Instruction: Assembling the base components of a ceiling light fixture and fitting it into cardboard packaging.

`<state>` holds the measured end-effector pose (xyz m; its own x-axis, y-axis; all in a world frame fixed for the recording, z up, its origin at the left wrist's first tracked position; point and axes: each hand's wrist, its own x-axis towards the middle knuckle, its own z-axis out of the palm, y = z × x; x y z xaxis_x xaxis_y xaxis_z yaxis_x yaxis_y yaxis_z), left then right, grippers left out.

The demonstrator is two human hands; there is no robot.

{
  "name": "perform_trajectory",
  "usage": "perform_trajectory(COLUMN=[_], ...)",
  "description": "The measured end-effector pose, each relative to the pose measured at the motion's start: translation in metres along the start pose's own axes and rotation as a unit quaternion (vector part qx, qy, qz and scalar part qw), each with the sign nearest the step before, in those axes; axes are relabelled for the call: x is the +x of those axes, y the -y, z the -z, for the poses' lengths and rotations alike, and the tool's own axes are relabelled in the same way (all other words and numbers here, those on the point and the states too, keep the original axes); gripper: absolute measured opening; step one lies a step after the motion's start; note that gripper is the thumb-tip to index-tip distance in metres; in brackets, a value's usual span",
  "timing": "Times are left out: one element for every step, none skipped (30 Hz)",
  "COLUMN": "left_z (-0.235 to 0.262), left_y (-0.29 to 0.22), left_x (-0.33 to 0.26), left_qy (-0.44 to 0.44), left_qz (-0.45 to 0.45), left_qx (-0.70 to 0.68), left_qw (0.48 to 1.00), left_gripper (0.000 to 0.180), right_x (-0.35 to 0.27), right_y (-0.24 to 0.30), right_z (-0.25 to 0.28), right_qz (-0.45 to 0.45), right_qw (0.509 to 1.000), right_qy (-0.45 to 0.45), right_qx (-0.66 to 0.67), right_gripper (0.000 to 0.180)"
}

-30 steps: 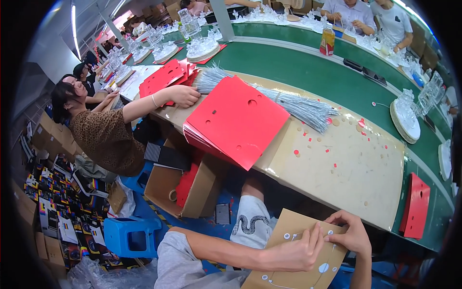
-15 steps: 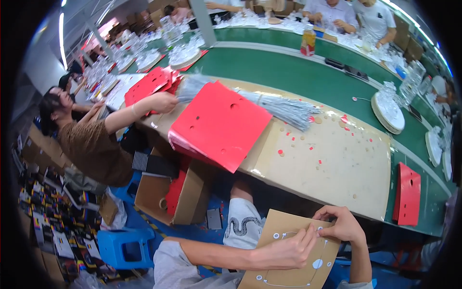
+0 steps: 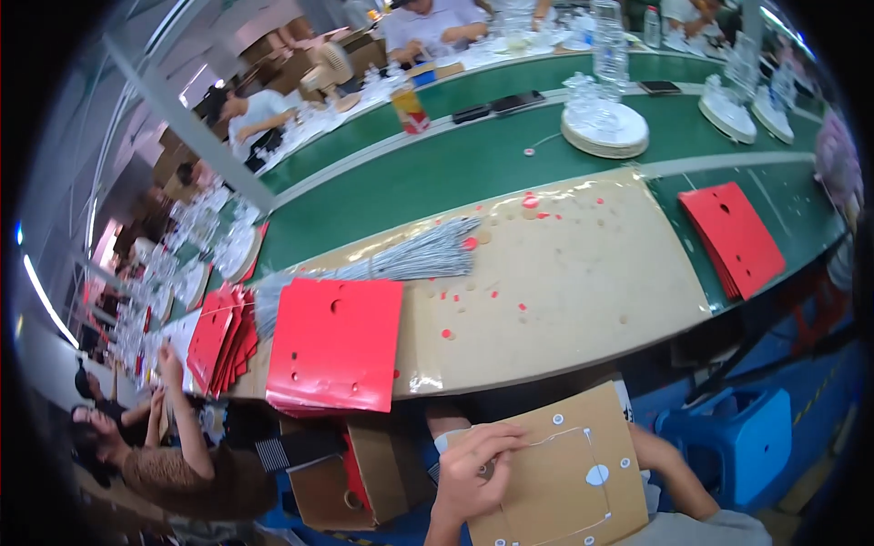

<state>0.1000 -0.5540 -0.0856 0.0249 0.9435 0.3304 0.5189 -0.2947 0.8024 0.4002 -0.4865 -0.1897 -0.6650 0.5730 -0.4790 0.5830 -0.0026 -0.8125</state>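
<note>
A brown cardboard sheet (image 3: 569, 487) is tilted in front of me. A thin pale wire runs around its face, with white ringed holes near the edges and a white oval at the middle right. My left hand (image 3: 478, 469) lies over the sheet's upper left part, fingers bent and pressed together where the wire runs under them. What they pinch is hidden. From the lower right my right forearm (image 3: 678, 469) reaches behind the sheet, which hides that hand. Beyond, on the table, are a stack of red punched sheets (image 3: 337, 346) and a bundle of thin grey wires (image 3: 401, 255).
Red and tan punched scraps dot the tan tabletop (image 3: 546, 291). More red sheets lie at left (image 3: 218, 337) and right (image 3: 733, 238). A blue stool (image 3: 737, 446) stands at right, an open carton (image 3: 337, 491) under the table. Co-workers sit at left and across the green conveyor.
My view has swung to the right. My right hand has left the sheet's upper edge and gone behind it. My left hand now lies at the sheet's upper left. A co-worker's arm has drawn back.
</note>
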Motion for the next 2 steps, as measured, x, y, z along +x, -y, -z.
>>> perform_trajectory(left_z=[0.002,0.003], left_y=[0.000,0.000], left_x=[0.000,0.001], left_qy=[-0.022,-0.025], left_qz=[0.014,0.045], left_qx=[-0.031,-0.062], left_qw=[0.999,0.997], left_gripper=[0.021,0.018], right_x=[-0.002,-0.010], right_y=[0.001,-0.029], right_z=[-0.016,-0.068], right_qz=[-0.038,-0.041], right_qw=[0.996,0.996], right_qy=[0.056,0.049], right_qx=[0.059,0.066], right_gripper=[0.074,0.074])
